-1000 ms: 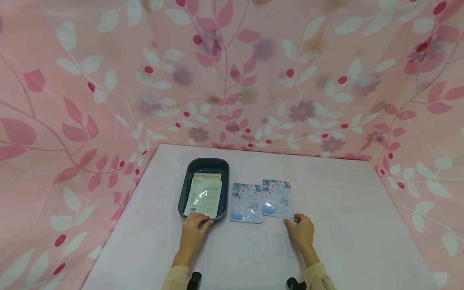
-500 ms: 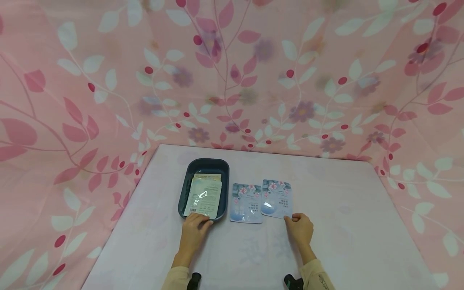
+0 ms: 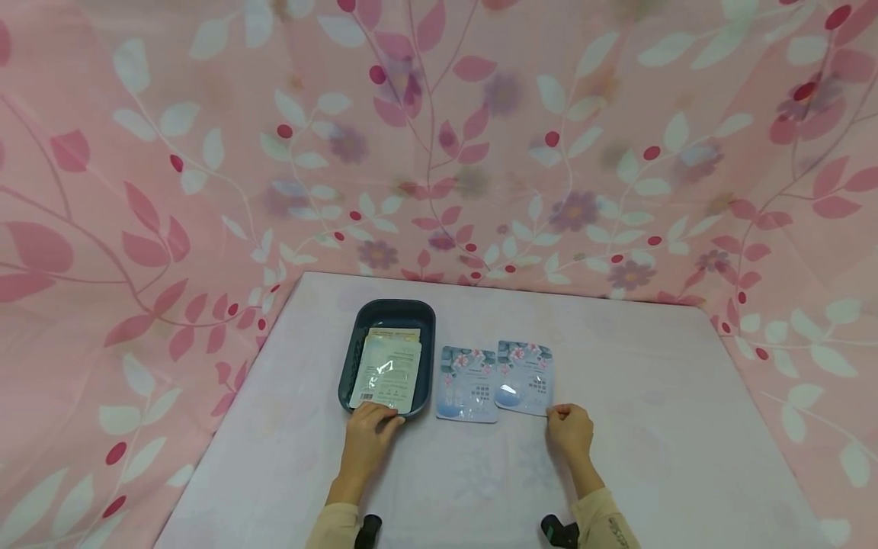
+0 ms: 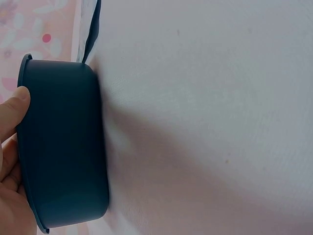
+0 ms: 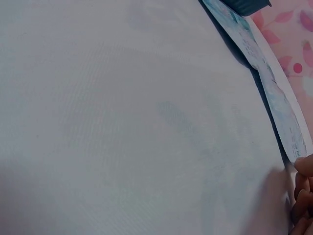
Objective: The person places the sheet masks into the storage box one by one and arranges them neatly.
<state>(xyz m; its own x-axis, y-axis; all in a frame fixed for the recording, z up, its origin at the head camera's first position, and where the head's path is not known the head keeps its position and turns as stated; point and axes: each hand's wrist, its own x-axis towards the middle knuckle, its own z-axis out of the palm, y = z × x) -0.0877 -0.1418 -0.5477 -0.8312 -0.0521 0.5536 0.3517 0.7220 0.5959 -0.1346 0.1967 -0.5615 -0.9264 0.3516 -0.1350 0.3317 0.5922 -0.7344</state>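
Observation:
A dark blue rectangular tray (image 3: 427, 358) holds a pale green sheet mask packet (image 3: 388, 374) over a yellowish one (image 3: 394, 332). My left hand (image 3: 370, 435) grips the tray's near rim; in the left wrist view the thumb (image 4: 20, 100) rests on its edge. To the right of the tray lie two blue floral sheet mask packets, the left one (image 3: 466, 389) flat beside the right one (image 3: 524, 377), whose lower right corner my right hand (image 3: 571, 433) pinches. The right wrist view shows its thumb (image 5: 304, 165) at that packet's corner.
A white cloth covers the table (image 3: 658, 427), with a pink floral curtain (image 3: 439, 137) behind and at both sides. Dark camera mounts (image 3: 559, 531) sit at both wrists.
The right thumb and fingers have come together at the right packet's lower corner, and that packet has turned slightly and slid a little left. The left hand and tray stay put.

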